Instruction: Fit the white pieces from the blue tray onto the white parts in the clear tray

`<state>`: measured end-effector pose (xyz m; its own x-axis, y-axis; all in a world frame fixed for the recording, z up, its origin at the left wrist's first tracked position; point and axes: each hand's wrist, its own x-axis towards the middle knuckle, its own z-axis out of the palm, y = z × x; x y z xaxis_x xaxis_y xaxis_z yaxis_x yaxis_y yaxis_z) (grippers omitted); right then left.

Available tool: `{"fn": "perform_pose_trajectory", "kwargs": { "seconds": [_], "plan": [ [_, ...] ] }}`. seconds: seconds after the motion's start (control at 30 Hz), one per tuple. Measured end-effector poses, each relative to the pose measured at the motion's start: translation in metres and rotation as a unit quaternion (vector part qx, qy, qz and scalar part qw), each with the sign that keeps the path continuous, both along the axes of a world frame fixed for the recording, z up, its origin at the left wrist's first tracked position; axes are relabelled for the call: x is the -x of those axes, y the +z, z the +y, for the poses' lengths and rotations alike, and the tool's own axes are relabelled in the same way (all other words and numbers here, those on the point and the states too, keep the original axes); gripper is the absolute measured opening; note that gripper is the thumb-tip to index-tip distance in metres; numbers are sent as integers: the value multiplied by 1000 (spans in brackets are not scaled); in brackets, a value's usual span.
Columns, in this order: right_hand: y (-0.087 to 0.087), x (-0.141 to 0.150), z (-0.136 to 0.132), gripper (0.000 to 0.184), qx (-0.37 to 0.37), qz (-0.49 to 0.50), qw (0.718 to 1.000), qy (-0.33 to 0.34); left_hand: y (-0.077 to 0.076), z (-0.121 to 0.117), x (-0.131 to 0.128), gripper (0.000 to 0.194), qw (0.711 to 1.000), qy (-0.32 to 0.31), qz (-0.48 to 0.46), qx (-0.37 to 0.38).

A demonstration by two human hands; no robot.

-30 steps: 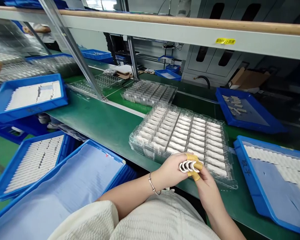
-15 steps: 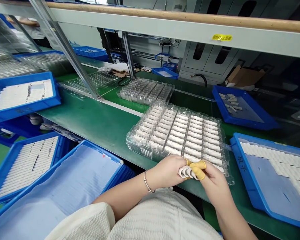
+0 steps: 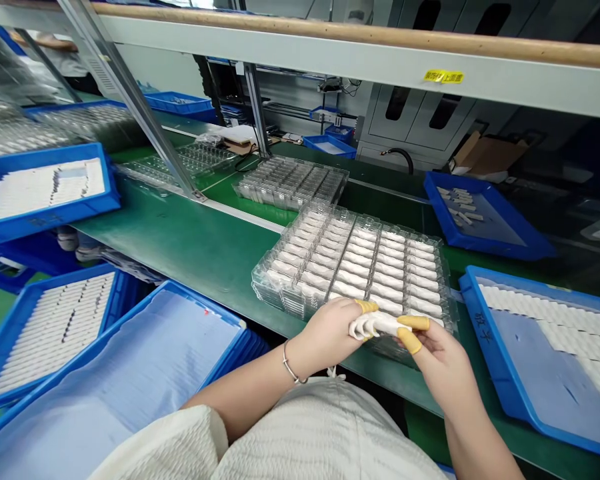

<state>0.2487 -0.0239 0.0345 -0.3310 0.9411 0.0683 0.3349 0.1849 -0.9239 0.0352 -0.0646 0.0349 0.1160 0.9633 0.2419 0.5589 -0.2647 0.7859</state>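
My left hand (image 3: 333,333) is closed around a small row of white curved pieces (image 3: 365,327), whose hooked ends face me. With yellow finger cots on thumb and finger, my right hand (image 3: 443,360) pinches the far end of one white piece (image 3: 389,323) that lies against that row. What the pieces are exactly I cannot tell. Both hands are held over the near edge of a stack of clear plastic trays (image 3: 280,293). Rows of similar white pieces (image 3: 357,257) fill the top tray's compartments; my hands hide part of its front edge.
Blue bins with white pieces stand at the right (image 3: 510,373), back right (image 3: 535,250) and left (image 3: 50,220). A lined blue bin (image 3: 130,373) sits low on my left. Behind is another clear tray stack (image 3: 290,183). A metal post (image 3: 135,100) and overhead shelf beam (image 3: 330,57) cross the view.
My right hand has moved a little right, drawing out the end of a white piece from the row. My left hand has shifted slightly left and up, still holding the pieces.
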Motion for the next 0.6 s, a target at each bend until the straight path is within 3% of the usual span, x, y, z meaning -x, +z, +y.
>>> {"fn": "perform_pose_trajectory", "kwargs": {
  "seconds": [0.1, 0.23, 0.4, 0.6],
  "plan": [
    [0, -11, 1, 16, -121, -14, 992, -16, -1, 0, 3, 28, 983, 41, -155, 93],
    [-1, -19, -1, 4, -273, -79, 958, 27, -3, -1, 3, 31, 935, 12, -322, 147],
    [-8, -23, 1, 17, -404, -80, 908, 79, -2, -3, 1, 36, 919, 7, -368, 142],
    [-15, -27, 3, 23, -435, -78, 891, 104, -1, -4, 2, 31, 937, -9, -334, 104]
  ]
}}
